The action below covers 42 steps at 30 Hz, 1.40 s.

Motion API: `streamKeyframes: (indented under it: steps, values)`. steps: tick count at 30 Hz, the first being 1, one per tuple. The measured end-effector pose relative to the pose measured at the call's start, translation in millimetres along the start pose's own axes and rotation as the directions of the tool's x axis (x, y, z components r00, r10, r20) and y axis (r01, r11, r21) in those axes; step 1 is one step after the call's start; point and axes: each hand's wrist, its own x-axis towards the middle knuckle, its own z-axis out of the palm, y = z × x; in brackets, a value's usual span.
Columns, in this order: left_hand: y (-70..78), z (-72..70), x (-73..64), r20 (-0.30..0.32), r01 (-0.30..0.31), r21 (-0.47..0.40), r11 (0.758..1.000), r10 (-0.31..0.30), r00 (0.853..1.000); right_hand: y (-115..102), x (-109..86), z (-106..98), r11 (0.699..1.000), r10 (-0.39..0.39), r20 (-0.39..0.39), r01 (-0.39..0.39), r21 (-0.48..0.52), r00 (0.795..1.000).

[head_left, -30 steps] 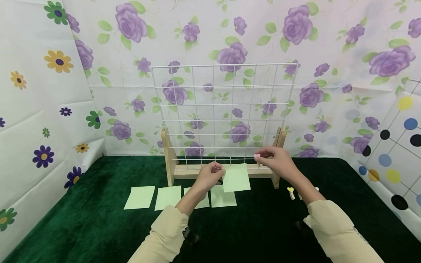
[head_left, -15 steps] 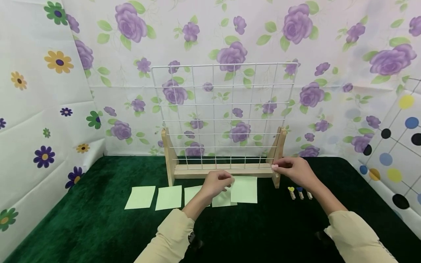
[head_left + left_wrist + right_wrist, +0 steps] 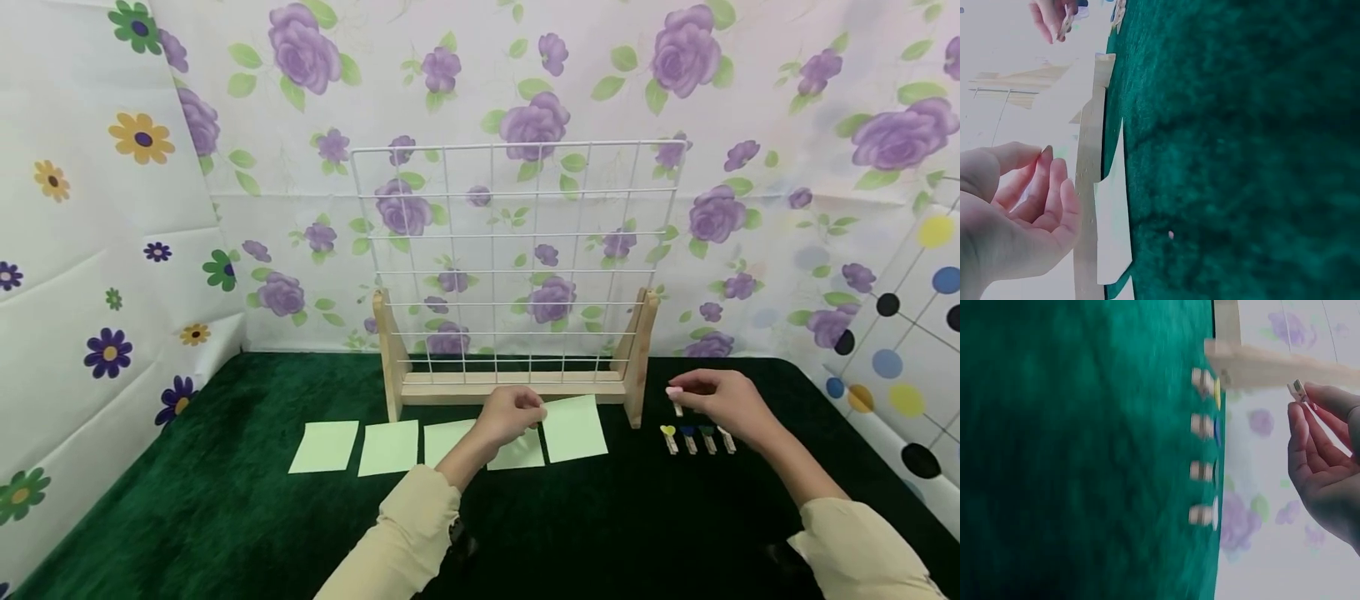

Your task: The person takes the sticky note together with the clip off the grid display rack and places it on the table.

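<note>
In the head view my left hand [image 3: 510, 417] pinches a pale green paper square [image 3: 576, 429] by its left edge. The paper is slightly tilted, just right of the last sheet [image 3: 519, 450] in a row. My right hand [image 3: 727, 404], farther right, holds a small wooden clothespin [image 3: 678, 409] with a pink heart between thumb and fingertips. That clothespin [image 3: 1298, 392] also shows at the fingertips in the right wrist view. Just below this hand lie several more clothespins, including one with a yellow heart [image 3: 670, 439] and one with a blue heart [image 3: 689, 440].
Behind the hands stands a white wire grid rack on a wooden base [image 3: 517, 389] with two wooden side legs [image 3: 640, 358]. Several pale green sheets, such as the leftmost sheet [image 3: 325, 447], lie in a row on the dark green cloth [image 3: 247, 517]. Floral sheeting surrounds the table.
My right hand has moved right and down with the pink-heart clothespin, away from the rack toward the other clothespins. The left hand has carried the paper right and down, off the sheet below it.
</note>
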Motion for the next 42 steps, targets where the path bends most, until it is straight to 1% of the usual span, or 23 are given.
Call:
streamKeyframes:
  steps: [6,9,11,13,19,22,25,29,35,38,42]
  values:
    - [6.3,5.9,5.1,0.052,-0.005,0.058,0.998,0.002,0.999,26.2,-6.0,-14.9,0.998,0.064,0.023,-0.063,-0.008,0.998]
    - [7.0,8.3,7.6,0.068,0.005,0.085,0.996,-0.010,0.998,39.1,-8.2,-20.2,0.995,0.094,0.040,-0.095,0.019,0.995]
    - [6.4,9.1,8.7,0.072,0.012,0.095,0.995,-0.018,0.997,47.5,-9.9,-23.9,0.993,0.105,0.054,-0.107,0.042,0.993]
    - [5.3,9.2,9.1,0.074,0.016,0.100,0.995,-0.024,0.997,55.4,-12.2,-27.9,0.993,0.105,0.066,-0.108,0.044,0.992]
    - [1.6,7.8,10.4,0.065,0.018,0.118,0.993,-0.026,0.998,72.3,-17.2,-37.0,0.994,0.103,0.099,-0.105,0.011,0.990]
    - [0.2,7.3,11.7,0.060,0.007,0.155,0.988,-0.016,0.998,78.5,-17.9,-38.8,0.994,0.108,0.121,-0.110,0.003,0.987]
    - [-0.1,7.4,11.9,0.058,-0.015,0.199,0.980,0.004,0.998,84.5,-18.8,-39.2,0.991,0.130,0.136,-0.130,-0.004,0.982]
    - [-0.8,8.2,12.1,0.049,-0.020,0.245,0.969,0.008,0.999,91.4,-20.1,-38.0,0.989,0.148,0.151,-0.149,-0.003,0.977]
    - [-2.0,9.0,13.0,0.051,0.004,0.256,0.967,-0.017,0.999,95.6,-22.3,-36.2,0.988,0.152,0.169,-0.152,-0.017,0.974]
    - [-1.4,8.9,12.6,0.053,0.007,0.258,0.966,-0.021,0.998,95.2,-23.0,-36.1,0.988,0.156,0.171,-0.151,-0.038,0.973]
    - [-0.7,9.0,12.3,0.053,0.002,0.264,0.964,-0.017,0.998,95.0,-22.8,-36.2,0.986,0.165,0.170,-0.161,-0.035,0.972]
